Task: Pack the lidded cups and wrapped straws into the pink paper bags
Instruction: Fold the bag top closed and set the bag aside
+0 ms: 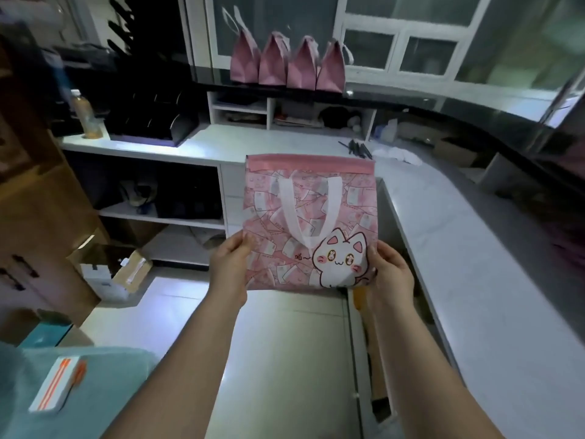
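Progress, left to right. Lower left of the frame: a white box with orange stripes lies on a teal surface, and what it contains cannot be told. Upper left: a bottle stands on the white table, no part of the packing as far as I can judge.

Upper centre: four pink bags stand in a touching row on the dark ledge, tops drawn to a peak. I judge these as packed, though their insides are hidden.

Centre: a flat pink bag with a cat print is held up in the air in front of the table, touching nothing else. Its white handle lies flat against its face. It looks folded and empty, so this one has yet to be opened and filled.

Right of centre: a few dark thin sticks lie on the table. Whether they are wrapped straws I cannot tell. No lidded cup shows anywhere in view, so cups must be fetched from out of frame.

Hands. The left hand pinches the bag's lower left edge, thumb on the printed face and fingers behind, forearm reaching up from the lower centre. The right hand mirrors it at the lower right edge beside the cat, with the grip closed on the paper in the same way. Both grips are narrow pinches with nothing else in them.
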Demonstrator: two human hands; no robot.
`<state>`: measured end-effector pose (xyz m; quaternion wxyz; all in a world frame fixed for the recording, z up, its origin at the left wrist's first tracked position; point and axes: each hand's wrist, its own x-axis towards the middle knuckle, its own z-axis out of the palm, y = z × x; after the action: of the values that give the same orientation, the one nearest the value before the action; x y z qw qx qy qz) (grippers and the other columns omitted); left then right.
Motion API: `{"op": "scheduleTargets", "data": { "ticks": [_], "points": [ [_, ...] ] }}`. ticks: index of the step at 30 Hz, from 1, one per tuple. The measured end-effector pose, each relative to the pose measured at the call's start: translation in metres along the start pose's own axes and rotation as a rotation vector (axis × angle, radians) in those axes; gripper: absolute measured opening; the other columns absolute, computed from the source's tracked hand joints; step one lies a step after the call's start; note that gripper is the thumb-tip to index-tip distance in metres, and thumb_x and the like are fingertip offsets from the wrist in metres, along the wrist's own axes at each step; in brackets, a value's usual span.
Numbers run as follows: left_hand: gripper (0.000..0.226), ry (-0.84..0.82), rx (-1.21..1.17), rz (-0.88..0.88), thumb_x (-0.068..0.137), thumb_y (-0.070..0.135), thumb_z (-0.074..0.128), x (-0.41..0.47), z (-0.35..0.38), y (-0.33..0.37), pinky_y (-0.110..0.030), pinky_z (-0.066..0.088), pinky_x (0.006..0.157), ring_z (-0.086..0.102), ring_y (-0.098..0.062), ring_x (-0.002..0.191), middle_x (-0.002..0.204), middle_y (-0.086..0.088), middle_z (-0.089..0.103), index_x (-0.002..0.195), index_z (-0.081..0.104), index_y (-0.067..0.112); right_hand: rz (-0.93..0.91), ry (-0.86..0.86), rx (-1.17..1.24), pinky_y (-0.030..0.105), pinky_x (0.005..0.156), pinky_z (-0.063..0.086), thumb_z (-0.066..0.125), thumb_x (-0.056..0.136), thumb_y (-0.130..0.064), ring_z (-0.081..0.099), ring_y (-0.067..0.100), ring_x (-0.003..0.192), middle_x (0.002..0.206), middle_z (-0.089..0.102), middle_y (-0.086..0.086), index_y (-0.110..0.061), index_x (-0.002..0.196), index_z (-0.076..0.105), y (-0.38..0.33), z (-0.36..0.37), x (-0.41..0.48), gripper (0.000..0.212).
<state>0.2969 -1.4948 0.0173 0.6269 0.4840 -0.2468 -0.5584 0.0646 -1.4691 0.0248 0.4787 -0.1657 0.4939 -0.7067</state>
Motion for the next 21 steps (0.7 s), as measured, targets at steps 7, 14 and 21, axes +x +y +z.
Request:
{"op": "scheduleTargets", "data": {
  "ticks": [7,14,21],
  "points": [
    [0.007,-0.003,0.049,0.039,0.094,0.021,0.063,0.161,0.096,0.029,-0.059,0.053,0.087,0.066,-0.034,0.105,0.103,-0.006,0.072,0.095,0.07,0.019,-0.048,-0.022,-0.038,0.053,0.093,0.051,0.063,0.091,-0.007,0.067,0.035,0.104,0.11,0.07,0.018,-0.002,0.117,0.063,-0.023,0.088,0.149,0.027],
    [0.009,-0.096,0.115,0.053,0.094,0.023,0.063,0.299,0.187,0.032,-0.043,0.06,0.065,0.071,-0.027,0.09,0.099,-0.006,0.074,0.097,0.068,0.016,-0.1,-0.048,-0.031,0.039,0.077,0.057,0.061,0.092,-0.004,0.069,0.029,0.09,0.104,0.07,0.016,-0.001,0.108,0.064,-0.04,0.139,0.307,0.017],
    [0.007,-0.206,0.402,0.191,0.087,0.011,0.068,0.423,0.297,0.068,-0.027,0.056,0.057,0.07,-0.013,0.07,0.077,0.002,0.075,0.084,0.071,0.016,-0.203,-0.063,-0.044,0.032,0.072,0.055,0.061,0.09,0.001,0.066,0.019,0.079,0.09,0.07,0.007,-0.012,0.09,0.067,-0.1,0.189,0.477,0.014]
  ]
}}
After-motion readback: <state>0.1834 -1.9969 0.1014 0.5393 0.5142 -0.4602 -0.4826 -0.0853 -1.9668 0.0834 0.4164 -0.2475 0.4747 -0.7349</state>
